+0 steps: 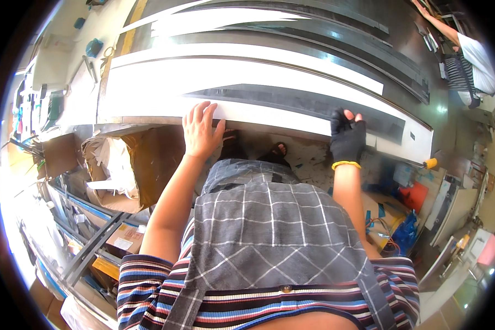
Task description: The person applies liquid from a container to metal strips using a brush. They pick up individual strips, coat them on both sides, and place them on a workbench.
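Note:
My left hand [201, 131] is bare and lies open, its fingers spread flat on the near edge of a long white panel [143, 91]. On that panel lies a long dark grey strip [280, 101], tapering toward the left. My right hand [347, 137] wears a black glove with bare fingertips, and a yellow band circles the wrist. Its fingers are curled together over the near edge of the panel, touching the area where white meets dark grey. Whatever sits inside those fingers, if anything, is hidden.
More long white and dark strips [335, 38] lie across the table's far side. Below its left edge stands an open cardboard box [140, 165] holding white scraps. A yellow-handled tool [430, 163] is at the panel's right corner. Another person [476, 66] stands at the far right.

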